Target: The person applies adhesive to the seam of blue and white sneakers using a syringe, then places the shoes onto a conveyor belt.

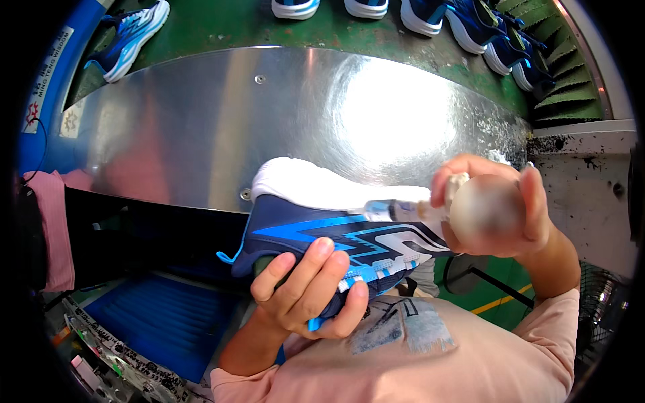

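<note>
"How many shoes do we have?"

"We count one held shoe (295,232) in the left fingers (316,258), one lone shoe (131,40) at the far left of the green surface (222,27), and at least six more shoes (422,20) farther right; those overlap, so we can't be sure."

"At least eight, then. And tools?"

"We find just one, a blurred round-ended tool (487,208) in the right fingers (535,208)."

"Screws?"

"We see two screws (260,79), both on one metal bench (181,121)."

"Our other counts?"

"One fan (594,295), one ribbed blue panel (168,322)."
</note>
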Motion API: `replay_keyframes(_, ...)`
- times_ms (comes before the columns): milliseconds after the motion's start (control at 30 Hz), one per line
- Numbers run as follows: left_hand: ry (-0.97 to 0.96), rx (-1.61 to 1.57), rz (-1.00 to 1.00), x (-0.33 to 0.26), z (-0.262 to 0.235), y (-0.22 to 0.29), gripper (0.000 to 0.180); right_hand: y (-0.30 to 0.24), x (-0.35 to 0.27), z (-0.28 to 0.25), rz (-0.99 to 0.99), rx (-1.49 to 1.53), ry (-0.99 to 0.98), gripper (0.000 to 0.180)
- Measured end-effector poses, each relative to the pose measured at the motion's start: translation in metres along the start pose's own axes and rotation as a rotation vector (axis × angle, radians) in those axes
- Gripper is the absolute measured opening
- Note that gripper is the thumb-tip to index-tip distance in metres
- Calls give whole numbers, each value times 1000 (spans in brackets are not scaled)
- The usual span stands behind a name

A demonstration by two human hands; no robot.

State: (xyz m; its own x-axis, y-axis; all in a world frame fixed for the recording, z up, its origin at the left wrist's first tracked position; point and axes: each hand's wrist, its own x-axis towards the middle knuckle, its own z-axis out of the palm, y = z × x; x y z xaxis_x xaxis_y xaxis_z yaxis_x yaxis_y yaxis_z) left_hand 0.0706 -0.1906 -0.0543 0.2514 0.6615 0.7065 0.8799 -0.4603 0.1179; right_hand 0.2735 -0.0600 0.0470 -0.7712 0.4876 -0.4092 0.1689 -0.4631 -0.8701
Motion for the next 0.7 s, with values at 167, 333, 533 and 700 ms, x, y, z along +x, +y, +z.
replay_keyframes(167,-36,63,1,-11,-12,6,36,-2,-38,7,106,1,120,95)
replay_keyframes(333,62,49,19,-22,-2,-25,34,-8,-42,15,104,-86,235,101)
replay_keyframes(533,82,103,19,-27,-3,-41,29,24,-58,17,-84,69,295,101)
replay_keyframes(700,-16,104,-6,-20,-18,-51,38,43,-65,25,-170,149,322,95)
